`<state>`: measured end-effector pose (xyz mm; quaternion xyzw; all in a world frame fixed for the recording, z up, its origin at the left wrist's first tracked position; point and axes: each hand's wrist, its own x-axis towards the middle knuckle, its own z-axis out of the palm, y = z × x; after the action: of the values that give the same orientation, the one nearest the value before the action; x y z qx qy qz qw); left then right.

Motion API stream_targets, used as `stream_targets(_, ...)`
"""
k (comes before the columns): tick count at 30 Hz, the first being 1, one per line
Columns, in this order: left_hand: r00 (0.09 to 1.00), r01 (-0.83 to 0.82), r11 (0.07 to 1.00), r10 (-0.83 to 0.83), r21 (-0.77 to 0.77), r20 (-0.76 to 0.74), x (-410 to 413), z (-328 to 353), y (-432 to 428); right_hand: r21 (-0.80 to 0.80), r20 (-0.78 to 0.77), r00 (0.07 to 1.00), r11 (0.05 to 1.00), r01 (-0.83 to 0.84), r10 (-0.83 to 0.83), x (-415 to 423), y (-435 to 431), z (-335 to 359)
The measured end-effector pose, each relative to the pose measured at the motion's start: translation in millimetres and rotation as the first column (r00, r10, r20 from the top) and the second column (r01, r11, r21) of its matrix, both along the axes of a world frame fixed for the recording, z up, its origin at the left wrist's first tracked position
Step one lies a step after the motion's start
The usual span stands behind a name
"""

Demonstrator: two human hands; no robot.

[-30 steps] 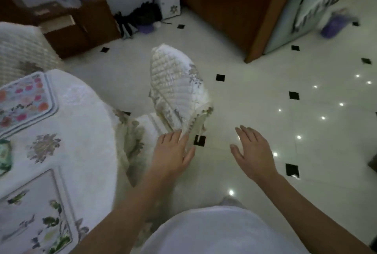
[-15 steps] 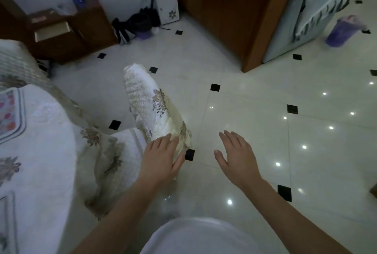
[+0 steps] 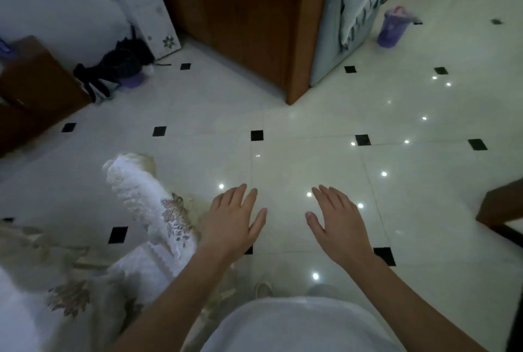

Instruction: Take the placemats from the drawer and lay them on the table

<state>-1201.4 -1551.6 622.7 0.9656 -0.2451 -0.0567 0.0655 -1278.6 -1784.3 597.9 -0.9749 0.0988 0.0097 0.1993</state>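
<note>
Tiled floor, both hands out front.
L hand & R hand palm-down, fingers spread, empty, centre frame; chair cover just left.

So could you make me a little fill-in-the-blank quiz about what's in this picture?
1. Both the left hand and the right hand are open and hold ____.
2. The small squares set in the pale floor are ____.
3. The cup on the floor is ____ in colour.

Missing words: nothing; black; purple
</note>
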Motion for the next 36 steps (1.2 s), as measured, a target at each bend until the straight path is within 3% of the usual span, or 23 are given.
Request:
stream_targets(5, 0.988, 0.153, 0.988, -0.153, 0.002, 0.006, 53.1, -5.2, -59.0, -0.04, -0.035, 0.989, 0.989, 0.14, -0.141, 16.5, -49.4, 2.1)
stream_targets(10, 0.981, 0.193, 0.981, -0.194, 0.021, 0.006, 110.8, -16.6, -96.7, -0.061, -0.053, 0.99, 0.99, 0.128, -0.131, 69.5, -89.3, -7.4)
stream_targets(18, 0.995, -0.09, 0.996, 0.09, 0.008, 0.042, 198.1, -15.0, -98.3, -0.017, -0.037, 0.988, 0.988, -0.152, 0.151, 231.5, -103.6, -5.8)
stream_targets(27, 0.884, -0.466, 0.884, 0.464, 0.039, 0.045, 253.9, -12.5, -19.5, -0.054, -0.04, 0.811, 0.809, -0.585, 0.583, 402.4, -15.1, -0.7)
stream_targets(31, 0.838, -0.546, 0.837, 0.545, 0.043, 0.037, 297.9, -21.3, 10.4, -0.059, -0.031, 0.761, 0.758, -0.649, 0.648, 462.9, 24.0, -6.2)
stream_targets(36, 0.858, -0.512, 0.859, 0.511, 0.01, 0.045, 373.7, -28.4, 34.7, -0.101, -0.055, 0.806, 0.8, -0.591, 0.589, 525.5, 36.6, -11.2)
